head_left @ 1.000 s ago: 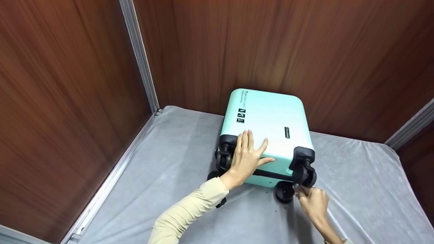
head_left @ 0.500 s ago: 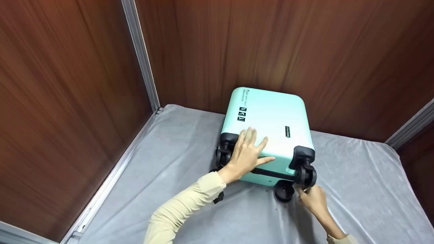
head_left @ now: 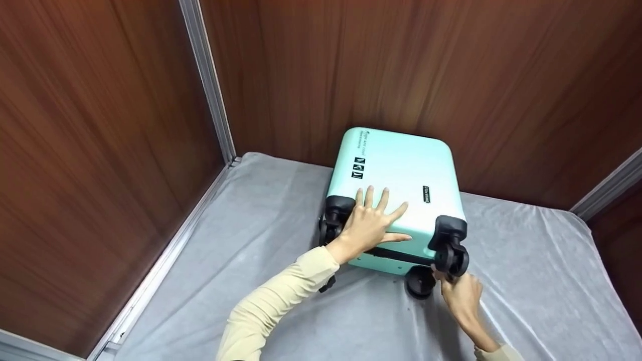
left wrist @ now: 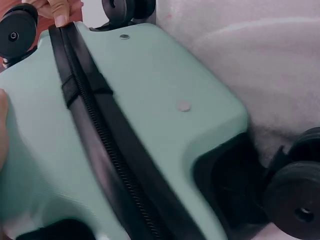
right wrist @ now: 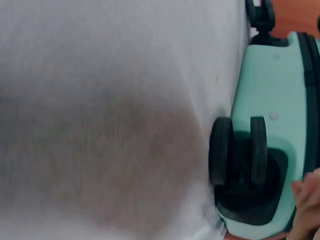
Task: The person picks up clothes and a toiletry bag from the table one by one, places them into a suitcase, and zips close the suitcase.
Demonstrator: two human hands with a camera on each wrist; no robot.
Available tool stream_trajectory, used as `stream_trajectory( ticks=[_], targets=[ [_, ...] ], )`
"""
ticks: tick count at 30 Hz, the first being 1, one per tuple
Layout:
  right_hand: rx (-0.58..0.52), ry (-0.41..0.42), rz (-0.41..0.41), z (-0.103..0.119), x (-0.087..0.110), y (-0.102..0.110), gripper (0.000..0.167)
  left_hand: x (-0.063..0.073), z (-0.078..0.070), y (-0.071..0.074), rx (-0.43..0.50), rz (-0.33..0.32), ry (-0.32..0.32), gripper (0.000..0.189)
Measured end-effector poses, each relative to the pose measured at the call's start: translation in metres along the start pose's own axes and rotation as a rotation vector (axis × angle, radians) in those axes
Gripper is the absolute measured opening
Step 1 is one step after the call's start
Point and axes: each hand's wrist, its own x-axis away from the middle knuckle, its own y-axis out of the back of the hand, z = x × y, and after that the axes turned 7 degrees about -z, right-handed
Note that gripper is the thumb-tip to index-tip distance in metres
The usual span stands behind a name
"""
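A mint-green hard-shell suitcase (head_left: 401,170) lies flat, its wheeled end facing me. My left hand (head_left: 368,225) rests on its top face near that end, fingers spread. Below the near right wheel (head_left: 451,258), my right hand (head_left: 461,296) is curled at the case's corner. In the left wrist view, the thumb (left wrist: 61,20) of the right hand is at the end of the black zipper (left wrist: 100,122), apparently pinching the zipper pull, which is hidden by the fingers. The right wrist view shows part of the right hand (right wrist: 309,205) beside the zipper band (right wrist: 311,100).
Grey cloth (head_left: 271,215) covers the surface under the case. Brown wood-grain panels (head_left: 311,75) stand behind and on both sides, with a metal post (head_left: 208,75) at the left corner. A lower black wheel (head_left: 420,282) sticks out toward me.
My left hand's fingers have spread wider and shifted slightly right on the case. The right hand has moved slightly up and in toward the corner. The suitcase stays in place.
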Motion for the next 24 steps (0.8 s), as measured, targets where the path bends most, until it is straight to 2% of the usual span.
stream_trajectory(
  ticks=[4, 9, 11, 14, 20, 24],
  targets=[
    [0.020, 0.036, -0.042, 0.006, 0.003, -0.004, 0.043, -0.002, -0.001, 0.000, -0.027, -0.040, 0.003, 0.080],
    [0.025, 0.101, -0.059, 0.011, 0.007, -0.006, 0.032, -0.003, -0.003, 0.001, -0.042, -0.055, 0.012, 0.079],
    [0.020, 0.101, -0.057, 0.012, 0.009, -0.007, 0.027, -0.003, -0.004, 0.001, -0.046, -0.056, 0.017, 0.079],
    [0.020, 0.085, -0.053, 0.014, 0.011, -0.008, 0.029, -0.003, -0.005, 0.001, -0.046, -0.062, 0.017, 0.079],
    [0.026, 0.107, -0.097, 0.015, 0.011, -0.011, 0.027, -0.004, -0.008, 0.001, -0.049, -0.076, 0.023, 0.079],
    [0.029, 0.090, -0.111, 0.018, 0.012, -0.015, 0.038, -0.003, -0.008, 0.001, -0.053, -0.071, 0.028, 0.079]
  ],
)
